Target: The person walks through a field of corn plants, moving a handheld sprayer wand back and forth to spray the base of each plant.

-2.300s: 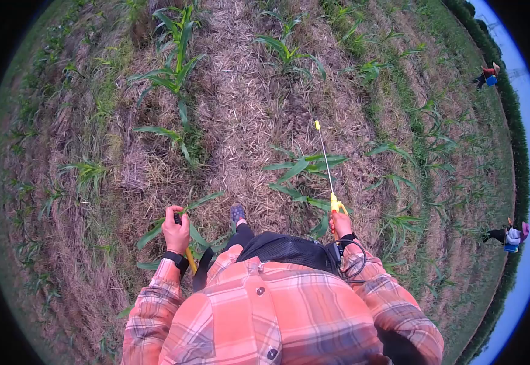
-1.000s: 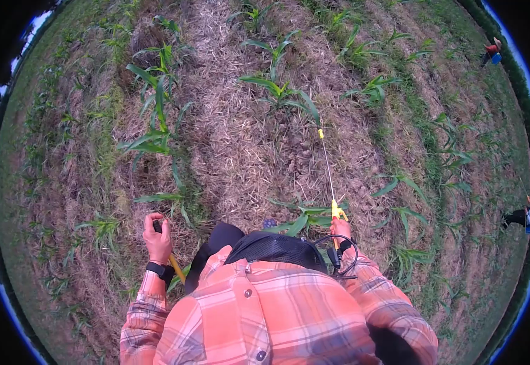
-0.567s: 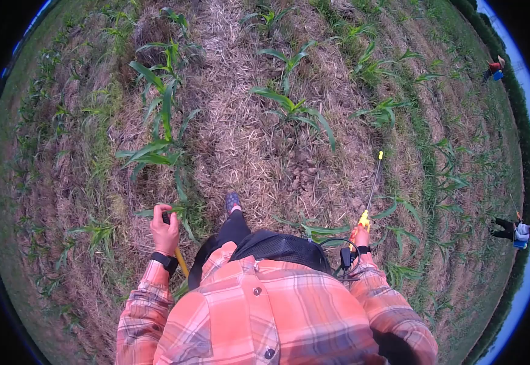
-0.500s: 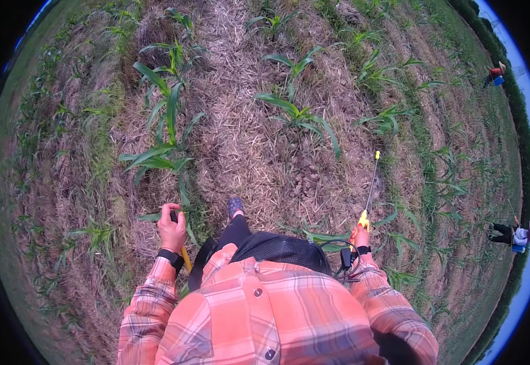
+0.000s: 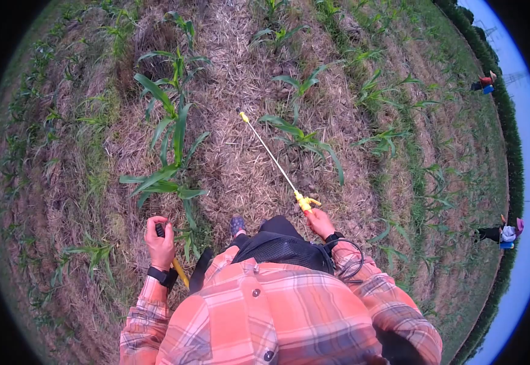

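Note:
In my right hand [image 5: 320, 224] is the yellow handle of a spray wand [image 5: 271, 156], fingers wrapped round it in front of my waist. The thin wand slants forward and left, its yellow nozzle [image 5: 243, 117] over the straw-covered strip between two rows of young corn. My left hand [image 5: 161, 246] is closed round the black grip of a yellow pump lever [image 5: 180, 272] at my left side. Just ahead of that hand stands a leafy corn plant [image 5: 166, 173]. Another corn plant [image 5: 301, 137] grows to the right of the wand.
One shoe [image 5: 237, 225] shows on the straw below me. More corn rows and weeds run along both sides. Far to the right are two people, one [image 5: 484, 83] farther ahead and one [image 5: 502, 234] closer, each with a blue tank. Trees line the field's edge.
My right hand has come left to the front of my waist, swinging the wand from the right side to the middle strip. My left hand has dropped slightly lower and left, still holding the lever.

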A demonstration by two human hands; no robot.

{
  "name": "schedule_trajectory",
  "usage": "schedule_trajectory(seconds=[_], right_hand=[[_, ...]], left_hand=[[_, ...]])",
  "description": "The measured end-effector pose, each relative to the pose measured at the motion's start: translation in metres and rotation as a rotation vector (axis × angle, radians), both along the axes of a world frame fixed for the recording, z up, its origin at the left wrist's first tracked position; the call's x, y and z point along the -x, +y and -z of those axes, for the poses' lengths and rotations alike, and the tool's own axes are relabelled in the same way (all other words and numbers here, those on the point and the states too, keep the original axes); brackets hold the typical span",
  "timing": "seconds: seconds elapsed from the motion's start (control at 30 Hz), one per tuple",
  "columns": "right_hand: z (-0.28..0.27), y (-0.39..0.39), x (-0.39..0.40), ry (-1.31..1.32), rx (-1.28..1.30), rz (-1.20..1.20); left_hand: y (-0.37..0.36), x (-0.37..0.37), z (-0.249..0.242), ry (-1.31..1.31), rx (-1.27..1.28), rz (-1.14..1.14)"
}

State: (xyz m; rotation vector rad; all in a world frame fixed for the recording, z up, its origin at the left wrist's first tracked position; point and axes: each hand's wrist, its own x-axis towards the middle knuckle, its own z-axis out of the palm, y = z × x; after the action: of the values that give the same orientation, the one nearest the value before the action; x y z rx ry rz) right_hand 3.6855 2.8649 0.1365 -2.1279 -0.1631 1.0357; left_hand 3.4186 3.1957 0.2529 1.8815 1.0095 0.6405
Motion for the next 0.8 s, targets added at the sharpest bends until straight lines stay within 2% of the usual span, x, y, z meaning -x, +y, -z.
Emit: schedule_trajectory(seconds=[0.1,0.13,0.2,0.3,0.33,0.4,0.47,0.53,0.57,0.6,0.7,0.8], right_hand=[[0.0,0.03,-0.001,-0.152,0.038,-0.276],[-0.015,0.046,-0.005,-0.003,0.097,-0.327],[-0.008,0.061,-0.013,0.046,0.06,-0.403],[-0.002,0.085,-0.032,0.01,0.009,-0.496],[0.003,0.091,-0.041,0.009,-0.001,-0.497],[0.013,0.103,-0.061,-0.077,0.018,-0.546],[0.01,0.115,-0.084,-0.103,-0.029,-0.502],[0.012,0.116,-0.106,0.032,0.034,-0.349],[0.027,0.112,-0.118,-0.103,-0.001,-0.35],[0.03,0.11,-0.13,-0.101,-0.004,-0.336],[0.035,0.105,-0.166,-0.055,-0.093,-0.093],[0.026,0.095,-0.205,0.03,-0.067,0.091]], left_hand=[[0.005,0.011,-0.041,-0.042,-0.035,-0.039],[0.007,0.017,-0.047,-0.065,0.077,-0.098],[0.012,0.019,-0.055,-0.079,-0.095,-0.137],[0.026,-0.002,-0.048,-0.046,-0.096,-0.172],[0.033,-0.02,-0.042,0.046,-0.169,-0.159],[0.054,-0.048,0.0,0.13,-0.085,-0.165],[0.059,-0.093,0.008,0.09,-0.205,-0.113],[0.065,-0.12,0.01,0.103,-0.176,-0.09],[0.07,-0.13,0.011,0.126,-0.152,-0.087],[0.075,-0.141,0.011,0.148,-0.13,-0.083],[0.084,-0.176,0.016,0.136,-0.159,-0.055],[0.092,-0.203,0.02,0.138,-0.186,-0.031]])
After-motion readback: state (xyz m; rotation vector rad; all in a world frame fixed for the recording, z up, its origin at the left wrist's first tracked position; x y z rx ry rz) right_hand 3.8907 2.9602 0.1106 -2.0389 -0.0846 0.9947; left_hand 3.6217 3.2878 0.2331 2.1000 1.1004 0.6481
